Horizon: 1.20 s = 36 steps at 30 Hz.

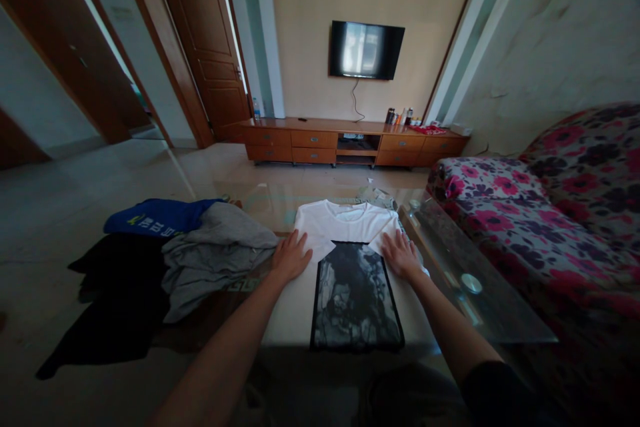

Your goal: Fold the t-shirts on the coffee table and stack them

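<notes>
A white T-shirt [295, 310] with a dark printed panel on its front lies spread on the glass table, its neckline at the far side. Both sleeves are turned inward over the chest. My left hand [291, 256] rests flat on the shirt's left side by the sleeve, fingers stretched out. On the opposite side my right hand [401, 255] lies flat on the other sleeve, its fingers spread. Neither hand grips the cloth. Just left of my left hand is a crumpled grey garment [215, 253].
The glass table [500, 313] extends right toward a flowered sofa [505, 193]. Black clothing [120, 280] and a blue garment [155, 217] are heaped at the left. Beyond stand a low wooden cabinet [313, 140] and a wall-mounted television [367, 50].
</notes>
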### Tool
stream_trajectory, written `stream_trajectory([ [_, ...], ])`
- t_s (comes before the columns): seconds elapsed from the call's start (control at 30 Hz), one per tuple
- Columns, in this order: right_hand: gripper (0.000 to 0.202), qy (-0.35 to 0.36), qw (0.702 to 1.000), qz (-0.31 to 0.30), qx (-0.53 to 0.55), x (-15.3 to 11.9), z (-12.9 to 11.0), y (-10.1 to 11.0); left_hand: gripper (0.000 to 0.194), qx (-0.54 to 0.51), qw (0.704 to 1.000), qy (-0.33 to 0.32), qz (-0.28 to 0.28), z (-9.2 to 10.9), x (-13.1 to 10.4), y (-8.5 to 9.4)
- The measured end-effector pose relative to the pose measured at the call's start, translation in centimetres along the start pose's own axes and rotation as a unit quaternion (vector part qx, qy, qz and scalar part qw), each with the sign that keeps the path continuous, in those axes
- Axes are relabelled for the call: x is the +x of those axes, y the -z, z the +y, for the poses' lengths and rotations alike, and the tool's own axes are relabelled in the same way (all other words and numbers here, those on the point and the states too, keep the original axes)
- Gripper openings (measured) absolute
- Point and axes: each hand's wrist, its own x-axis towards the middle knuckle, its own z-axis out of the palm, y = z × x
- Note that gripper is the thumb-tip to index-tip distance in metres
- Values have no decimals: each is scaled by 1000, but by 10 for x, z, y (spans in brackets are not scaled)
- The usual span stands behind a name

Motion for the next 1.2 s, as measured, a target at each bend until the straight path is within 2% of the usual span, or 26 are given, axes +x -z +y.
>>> stream_trajectory([
  [0.17, 74, -16, 1000, -23, -4, 8, 10, -9, 67, 19, 1000, -2, -11, -3, 1, -2],
  [0.27, 74, -25, 1000, 8, -3, 21, 10, -8, 55, 26, 1000, -8, 9, 2, 13, 3],
  [0.37, 72, -47, 997, 57, -1, 45, 11, -6, 45, 24, 998, -27, 46, 5, 38, 7],
  [0.47, 73, -54, 996, 72, -5, 77, 13, -6, 45, 13, 997, -31, 75, 0, 71, 4],
  [0.6, 80, -46, 997, 66, -17, 122, 18, -11, 52, 9, 997, -7, 71, -14, 115, -10],
  [0.7, 87, -42, 998, 43, -29, 145, 24, -21, 62, 11, 999, 7, 51, -22, 137, -24],
  [0.8, 92, -28, 999, 11, -35, 159, 30, -32, 73, 10, 1000, 12, 17, -26, 146, -38],
  [0.9, 96, -18, 999, 5, -32, 171, 35, -39, 78, 16, 1000, 9, 5, -31, 152, -46],
  [1.1, 97, -23, 1000, 3, -18, 193, 36, -42, 81, 14, 1000, 12, 1, -44, 172, -49],
  [1.2, 97, -24, 1000, 4, -7, 197, 34, -43, 79, 1, 1000, 14, 4, -44, 173, -48],
])
